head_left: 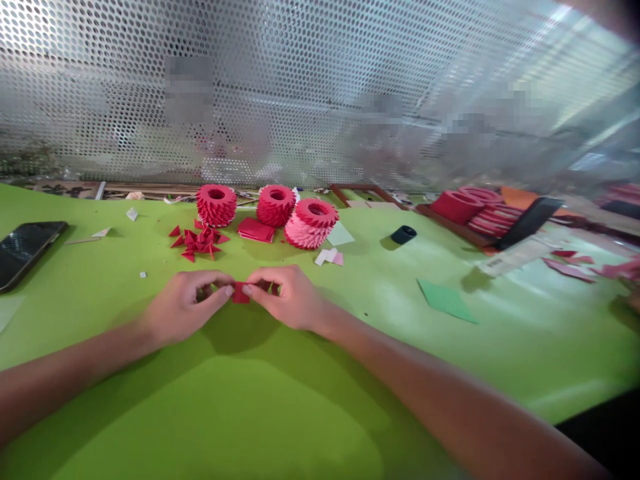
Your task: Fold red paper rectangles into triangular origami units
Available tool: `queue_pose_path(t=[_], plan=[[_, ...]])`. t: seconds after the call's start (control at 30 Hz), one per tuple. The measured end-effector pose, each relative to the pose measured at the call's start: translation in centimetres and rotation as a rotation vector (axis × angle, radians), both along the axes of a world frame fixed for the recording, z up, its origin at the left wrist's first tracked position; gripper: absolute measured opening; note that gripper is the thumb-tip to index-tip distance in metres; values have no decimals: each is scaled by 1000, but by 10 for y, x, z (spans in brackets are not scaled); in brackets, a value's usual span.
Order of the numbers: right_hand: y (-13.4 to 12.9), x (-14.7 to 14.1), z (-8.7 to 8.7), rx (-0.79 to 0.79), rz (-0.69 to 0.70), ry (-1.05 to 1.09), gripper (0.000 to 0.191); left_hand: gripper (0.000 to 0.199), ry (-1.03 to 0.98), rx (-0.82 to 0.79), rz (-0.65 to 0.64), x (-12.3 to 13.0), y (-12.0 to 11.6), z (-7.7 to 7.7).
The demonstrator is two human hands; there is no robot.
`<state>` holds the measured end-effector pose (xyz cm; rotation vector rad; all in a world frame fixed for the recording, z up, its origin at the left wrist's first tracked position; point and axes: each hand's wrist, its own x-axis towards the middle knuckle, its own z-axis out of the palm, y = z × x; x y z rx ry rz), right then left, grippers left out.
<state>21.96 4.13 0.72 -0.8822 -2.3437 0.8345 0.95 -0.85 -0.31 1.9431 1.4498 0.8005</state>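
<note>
Pinching red paper [241, 295] between both hands [183, 307] [293, 298], its side edges partly hidden.

A silver perforated screen [280, 100] rises behind the far edge of a green table [280, 420]. Round holes cover the screen. Bright light [557, 23] streaks its upper right; pale glare marks the table's right half. Behind the screen, detail is blurred; the left side possibly shows greenery [25, 157].

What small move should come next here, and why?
Probably pressing a crease into the small red paper: the left hand and right hand pinch it from both sides, and folded red pieces lie in a pile beyond.
</note>
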Motion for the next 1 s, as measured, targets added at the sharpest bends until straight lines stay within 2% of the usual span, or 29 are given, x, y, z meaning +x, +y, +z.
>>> queue_pose_path(t=[0.13,0.2,0.3,0.47,0.63,0.73,0.83,0.9,1.0], plan=[[1,0,-2,-24,-47,56,22,33,4,-49,-41,1,1,0],[1,1,-2,59,-55,81,28,35,-25,-68,-21,1,2,0],[0,2,0,259,13,49,42,38,-44,-60,1,1,3,1],[2,4,-1,446,64,-6,23,37,-75,-6,-24,1,3,0],[5,6,-4,500,28,-21,23,37,-65,8,-56,0,3,-3],[3,4,-4,423,15,37,19,37,-47,30,-89,-1,3,-4],[1,0,-3,197,-87,100,21,33,7,65,-143,-1,1,-4],[0,0,-2,73,-100,147,14,30,81,123,-171,0,-1,-4],[3,3,-2,84,-36,179,12,26,259,328,-224,-2,-4,-5]])
